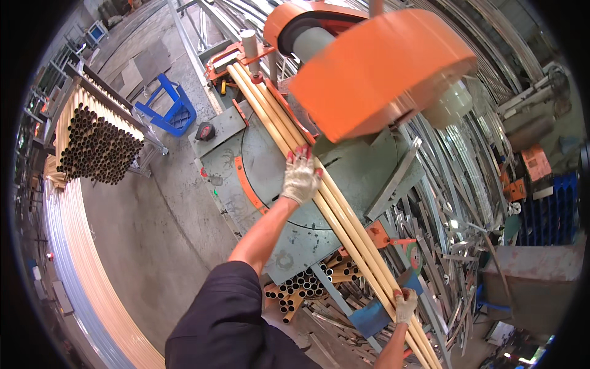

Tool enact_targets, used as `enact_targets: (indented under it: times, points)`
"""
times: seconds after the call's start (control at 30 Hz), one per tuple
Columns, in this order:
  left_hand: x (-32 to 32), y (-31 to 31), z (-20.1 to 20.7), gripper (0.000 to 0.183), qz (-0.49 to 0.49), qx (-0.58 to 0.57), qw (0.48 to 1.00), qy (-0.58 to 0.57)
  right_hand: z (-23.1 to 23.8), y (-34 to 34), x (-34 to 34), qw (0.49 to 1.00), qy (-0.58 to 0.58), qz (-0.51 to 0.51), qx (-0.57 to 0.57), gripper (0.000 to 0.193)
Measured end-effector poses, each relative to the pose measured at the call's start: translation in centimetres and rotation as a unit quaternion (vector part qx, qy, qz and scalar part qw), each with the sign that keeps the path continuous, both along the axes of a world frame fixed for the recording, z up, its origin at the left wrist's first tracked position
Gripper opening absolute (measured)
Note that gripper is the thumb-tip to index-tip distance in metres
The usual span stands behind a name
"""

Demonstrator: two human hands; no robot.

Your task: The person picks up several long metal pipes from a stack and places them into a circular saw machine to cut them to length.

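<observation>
L hand, centre, fingers apart over tubes, prob steadying 'em. R hand, 5 o'clock, fingers clamped on tubes, prob for support

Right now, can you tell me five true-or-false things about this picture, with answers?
The left hand, in a pale glove with red fingertips, rests on long, tan, round tubes. True.
The right hand has no glove. False: it wears a pale one.
The blue plastic stool lies on the tubes. False: it is on the grey concrete floor.
A bulky orange machine cover is near the picture's top. True.
A stack of tan tubes with dark open ends is at the picture's left. True.
</observation>
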State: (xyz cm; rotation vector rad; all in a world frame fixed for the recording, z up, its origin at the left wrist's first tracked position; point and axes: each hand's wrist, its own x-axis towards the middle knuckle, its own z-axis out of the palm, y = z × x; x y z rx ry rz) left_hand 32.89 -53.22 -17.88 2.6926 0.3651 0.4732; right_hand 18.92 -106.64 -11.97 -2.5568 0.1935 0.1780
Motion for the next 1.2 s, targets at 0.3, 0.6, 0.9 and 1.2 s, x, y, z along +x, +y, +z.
enact_targets:
  times: [0.3,0.6,0.9,1.2]
  points:
    - [1.6,2.9,0.0,0.073,-0.017,0.07,0.996,0.046,-0.5,10.2,-1.5,0.985,-0.06,0.091,-0.131,0.065]
    - [1.2,7.0,1.2,0.07,-0.119,-0.073,0.988,0.071,-4.1,20.5,-0.1,0.973,-0.01,-0.089,-0.212,0.073]
    - [1.9,30.2,7.6,0.063,-0.128,-0.003,0.992,0.007,-3.1,28.0,4.2,0.933,0.041,-0.241,-0.263,0.043]
    - [14.2,40.2,0.9,0.061,-0.225,0.083,0.97,-0.029,-6.2,36.4,5.9,0.937,-0.183,-0.293,0.059,0.051]
